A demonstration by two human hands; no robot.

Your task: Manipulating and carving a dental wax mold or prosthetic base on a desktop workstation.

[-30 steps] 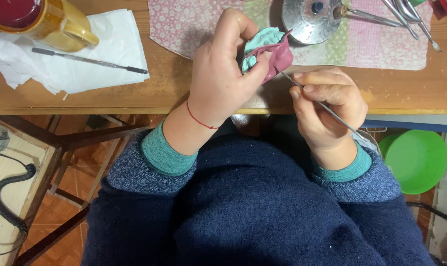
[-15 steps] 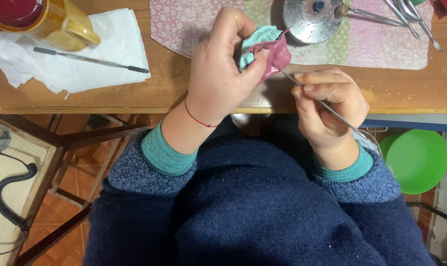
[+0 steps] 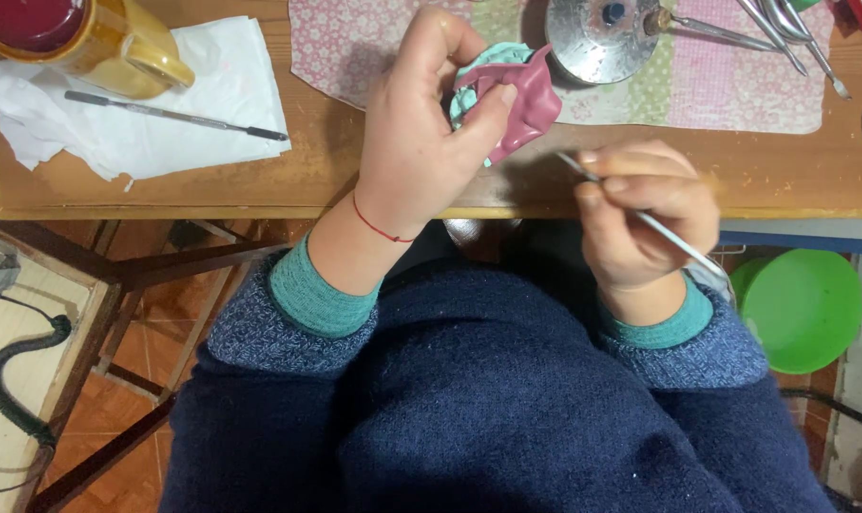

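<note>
Left hand [image 3: 421, 142] clamps a lumpy pink wax-like sheet over a teal moulded piece [image 3: 507, 100], held above the wooden table edge [image 3: 260, 195]; right hand [image 3: 640, 223] pinches a thin metal carving tool [image 3: 640, 214], tip just short of the pink edge. Shaping looks partway: pink layer on but uneven, trimming likely left. Spare tool w/ black tip [image 3: 179, 116] lies unused on white tissue [image 3: 117, 133].

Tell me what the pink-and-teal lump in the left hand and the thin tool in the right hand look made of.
Pink-and-teal lump: probably soft wax or clay, matte, folded into bent sheets. Thin tool: likely metal, a slim pale shaft with a slight shine; blur leaves it uncertain.
</note>
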